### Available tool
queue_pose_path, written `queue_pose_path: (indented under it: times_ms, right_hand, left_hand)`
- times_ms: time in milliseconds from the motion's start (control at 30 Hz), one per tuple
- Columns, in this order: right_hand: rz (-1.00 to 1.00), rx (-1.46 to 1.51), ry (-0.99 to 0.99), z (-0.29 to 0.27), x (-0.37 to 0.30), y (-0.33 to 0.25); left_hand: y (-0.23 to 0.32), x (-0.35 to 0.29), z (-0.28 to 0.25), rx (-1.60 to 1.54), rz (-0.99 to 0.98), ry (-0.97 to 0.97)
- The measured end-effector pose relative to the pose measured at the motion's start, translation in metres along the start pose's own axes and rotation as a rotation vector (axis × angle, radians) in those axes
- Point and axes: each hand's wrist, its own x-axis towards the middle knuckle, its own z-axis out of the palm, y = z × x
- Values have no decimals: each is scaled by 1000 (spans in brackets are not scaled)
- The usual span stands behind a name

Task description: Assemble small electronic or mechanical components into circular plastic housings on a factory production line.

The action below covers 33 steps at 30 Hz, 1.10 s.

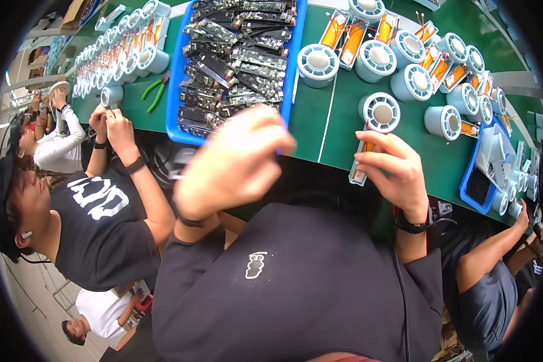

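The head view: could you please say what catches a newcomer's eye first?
Probably the blue tray full of dark circuit boards, top middle, would stand out first. Next comes the blurred left hand in front of it, then the right hand, right of centre, holding a narrow pale casing.

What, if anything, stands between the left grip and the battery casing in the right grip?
Nothing visible does: only open space separates the blurred left grip from the light-blue battery casing in the right grip. The blue tray lies beyond that gap.
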Motion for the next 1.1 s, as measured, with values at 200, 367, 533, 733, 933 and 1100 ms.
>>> queue_pose_path:
  times_ms: [200, 367, 533, 733, 933, 1100]
  right_hand:
    - [-11, 121, 85, 5, -8, 19]
    - [446, 1035, 376, 13, -21, 18]
    - [402, 757, 308, 24, -16, 6]
    - [242, 458, 243, 21, -13, 7]
    - [213, 222, 312, 27, -6, -3]
    - [176, 298, 326, 26, -10, 3]
  left_hand:
    - [-3, 22, 117, -227, -114, 117]
    - [-1, 16, 145, -461, -208, 352]
    - [16, 22, 137, -764, -272, 516]
    - [-9, 25, 134, -440, -20, 456]
    - [0, 28, 159, -766, -285, 471]
    - [4, 20, 151, -1516, -484, 328]
